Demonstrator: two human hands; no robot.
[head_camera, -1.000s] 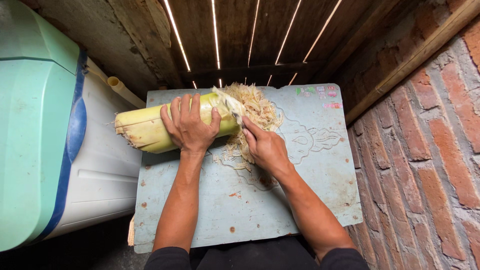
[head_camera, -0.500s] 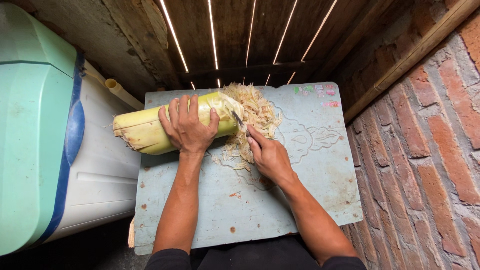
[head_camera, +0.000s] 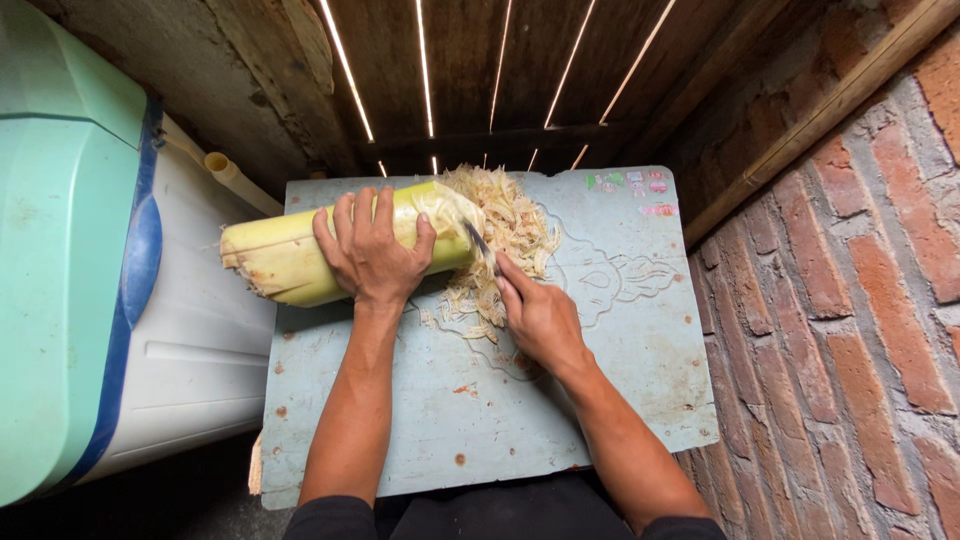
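Since a second ago, little has shifted: both hands stay on the same stalk, the blade working at its right end. Largest at left stands a green and white machine (head_camera: 70, 290) with a blue band. Right of it lies the pale blue counter (head_camera: 600, 400), beside a brick wall (head_camera: 860, 300). Across the counter's far part lies a thick yellow-green stalk (head_camera: 290, 255). Its left hand (head_camera: 372, 255) presses down over the stalk, grip clenched on it. Shreds (head_camera: 505, 235) pile at the cut end. Right hand (head_camera: 540, 320) grasps a small knife (head_camera: 480, 245).
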